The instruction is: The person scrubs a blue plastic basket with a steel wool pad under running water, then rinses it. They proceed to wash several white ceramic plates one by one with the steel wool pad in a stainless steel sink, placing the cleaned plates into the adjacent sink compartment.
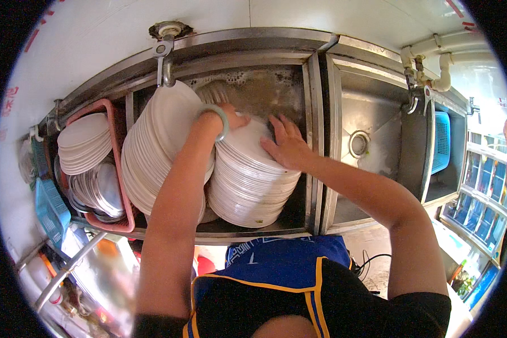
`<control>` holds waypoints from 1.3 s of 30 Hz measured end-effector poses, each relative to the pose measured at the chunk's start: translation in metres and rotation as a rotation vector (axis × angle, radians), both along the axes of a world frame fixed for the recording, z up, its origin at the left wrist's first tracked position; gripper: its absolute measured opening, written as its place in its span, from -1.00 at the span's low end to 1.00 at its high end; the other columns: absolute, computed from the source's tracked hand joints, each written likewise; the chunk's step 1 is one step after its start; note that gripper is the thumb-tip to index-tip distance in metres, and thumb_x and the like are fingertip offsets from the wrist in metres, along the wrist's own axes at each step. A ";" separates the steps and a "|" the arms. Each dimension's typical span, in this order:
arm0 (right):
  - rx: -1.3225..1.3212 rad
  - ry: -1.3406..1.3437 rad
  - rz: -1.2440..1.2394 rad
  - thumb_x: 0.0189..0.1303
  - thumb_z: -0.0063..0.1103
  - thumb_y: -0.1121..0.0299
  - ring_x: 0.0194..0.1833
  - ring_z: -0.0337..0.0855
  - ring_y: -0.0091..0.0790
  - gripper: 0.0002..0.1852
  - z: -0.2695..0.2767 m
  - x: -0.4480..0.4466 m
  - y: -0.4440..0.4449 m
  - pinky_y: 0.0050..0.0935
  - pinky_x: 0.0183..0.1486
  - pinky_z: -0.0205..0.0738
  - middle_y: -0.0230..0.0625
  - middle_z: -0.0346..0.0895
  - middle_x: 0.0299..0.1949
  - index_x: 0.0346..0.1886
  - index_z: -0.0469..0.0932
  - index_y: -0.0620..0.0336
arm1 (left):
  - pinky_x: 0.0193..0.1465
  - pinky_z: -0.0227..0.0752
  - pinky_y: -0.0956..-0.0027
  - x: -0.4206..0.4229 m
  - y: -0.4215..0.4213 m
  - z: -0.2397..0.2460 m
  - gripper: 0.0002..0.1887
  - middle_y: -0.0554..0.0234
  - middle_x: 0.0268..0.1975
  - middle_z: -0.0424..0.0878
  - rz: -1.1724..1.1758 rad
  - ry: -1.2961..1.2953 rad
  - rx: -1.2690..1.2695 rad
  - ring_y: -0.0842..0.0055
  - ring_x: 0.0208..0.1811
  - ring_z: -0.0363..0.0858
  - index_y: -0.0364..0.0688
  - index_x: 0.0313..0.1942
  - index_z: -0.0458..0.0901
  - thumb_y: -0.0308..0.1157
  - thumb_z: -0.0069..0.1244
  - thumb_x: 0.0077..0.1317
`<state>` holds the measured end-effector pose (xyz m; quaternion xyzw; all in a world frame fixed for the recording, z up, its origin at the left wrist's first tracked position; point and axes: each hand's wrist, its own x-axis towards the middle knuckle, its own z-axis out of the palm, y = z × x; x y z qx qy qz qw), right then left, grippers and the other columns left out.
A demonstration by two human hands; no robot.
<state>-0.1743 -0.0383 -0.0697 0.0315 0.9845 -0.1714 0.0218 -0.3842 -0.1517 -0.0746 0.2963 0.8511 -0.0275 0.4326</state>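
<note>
Two tall stacks of white plates stand in a stainless steel sink basin (279,91). The left plate stack (152,160) is larger and leans, its top plate under the faucet (167,72). Beside it rises the right plate stack (253,186), with a small greenish scrap near its bottom. My left hand (232,116), with a pale green bangle (217,116) at the wrist, is over the far side of the right stack. Its fingers are blurred and partly hidden, so a grip cannot be made out. On the right rim of that stack's top plate lies my right hand (288,143), fingers spread.
A pink plastic basket (124,190) at the left holds white oval plates (84,143) and metal dishes (99,186). To the right is a second basin with a drain (359,143), then another basin with a blue basket (441,141). Another blue basket (53,211) hangs far left.
</note>
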 end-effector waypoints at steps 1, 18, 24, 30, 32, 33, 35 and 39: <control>-0.197 -0.149 -0.225 0.32 0.11 0.10 0.23 0.39 0.35 -0.45 -0.014 -0.015 -0.003 0.08 0.31 0.31 0.34 0.26 0.29 0.20 0.39 0.37 | 0.39 0.29 0.20 0.005 -0.003 0.000 -0.06 -0.24 0.22 0.54 -0.010 0.022 -0.022 0.07 0.29 0.50 -0.39 0.21 0.50 0.34 0.07 0.13; -1.059 -0.243 -0.381 0.23 0.22 0.18 0.09 0.55 -0.25 -0.55 0.057 -0.047 0.034 -0.09 0.13 0.43 -0.13 0.55 -0.02 0.11 0.53 0.23 | 0.18 0.41 0.34 0.076 -0.075 0.059 -0.69 0.09 0.04 0.57 1.089 -0.501 0.632 0.37 0.07 0.55 -0.31 -0.05 0.59 -0.44 -0.04 0.19; -0.655 0.149 -0.253 0.36 0.05 0.19 0.12 0.53 0.15 -0.60 0.040 0.005 -0.026 -0.04 0.31 0.31 0.12 0.56 0.05 0.13 0.53 0.25 | 0.49 -0.10 -0.09 0.177 -0.051 0.083 -0.65 -0.07 0.21 0.45 0.831 0.418 0.957 -0.05 0.42 0.21 -0.25 0.01 0.49 -0.51 -0.17 0.19; -0.380 -0.164 -0.311 0.33 0.10 0.22 0.24 0.43 0.20 -0.47 -0.055 -0.064 0.013 -0.04 0.32 0.28 0.25 0.45 0.15 0.27 0.35 0.35 | 0.44 -0.08 -0.27 0.132 -0.074 0.072 -0.76 -0.03 0.08 0.59 0.102 0.495 0.791 0.05 0.32 0.39 -0.21 -0.11 0.59 -0.37 -0.21 0.37; -0.312 -0.112 -0.203 0.29 0.16 0.18 0.25 0.42 0.21 -0.40 -0.072 -0.087 0.015 -0.05 0.30 0.30 0.27 0.44 0.16 0.28 0.32 0.37 | 0.41 0.08 -0.13 0.116 -0.079 0.061 -0.68 0.00 0.01 0.64 0.067 0.412 0.748 0.09 0.25 0.46 -0.24 -0.13 0.63 -0.29 -0.28 0.46; -0.375 -0.107 -0.185 0.26 0.19 0.16 0.24 0.43 0.21 -0.38 -0.075 -0.093 0.013 -0.04 0.28 0.32 0.28 0.44 0.16 0.27 0.33 0.37 | 0.39 0.13 -0.06 0.107 -0.077 0.052 -0.66 0.00 -0.01 0.66 0.207 0.330 0.748 0.10 0.22 0.48 -0.25 -0.12 0.63 -0.29 -0.31 0.47; -0.611 -0.143 -0.194 0.22 0.23 0.12 0.22 0.44 0.21 -0.36 -0.071 -0.097 0.005 -0.02 0.24 0.35 0.27 0.45 0.14 0.25 0.34 0.37 | 0.35 0.23 0.08 0.094 -0.074 0.038 -0.62 0.01 -0.07 0.68 0.438 0.184 0.803 0.10 0.16 0.52 -0.28 -0.10 0.63 -0.28 -0.35 0.49; -0.497 -0.336 -0.228 0.20 0.25 0.18 0.11 0.52 0.17 -0.45 -0.019 -0.076 -0.003 -0.01 0.16 0.39 0.23 0.51 0.04 0.17 0.41 0.33 | 0.19 0.37 0.15 0.091 -0.075 0.020 -0.60 -0.02 -0.17 0.70 0.551 0.168 0.841 0.07 -0.01 0.58 -0.35 -0.21 0.64 -0.31 -0.36 0.46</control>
